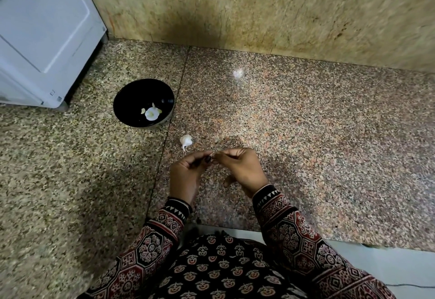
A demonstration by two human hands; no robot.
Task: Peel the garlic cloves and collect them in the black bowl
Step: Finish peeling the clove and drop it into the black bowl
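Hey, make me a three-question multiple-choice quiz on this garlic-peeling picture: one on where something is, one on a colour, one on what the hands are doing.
1. Where does the loose garlic piece lie?
A) inside the bowl
B) on the counter, outside the bowl
C) on a plate

2. What colour is the bowl?
A) black
B) red
C) white

3. What are the left hand and right hand doing?
A) lying flat
B) both pinching a clove
C) lifting the bowl

Answers: 1 B, it lies on the speckled stone apart from the bowl; 2 A, its inside is black; 3 B, the fingertips of both meet on the clove.
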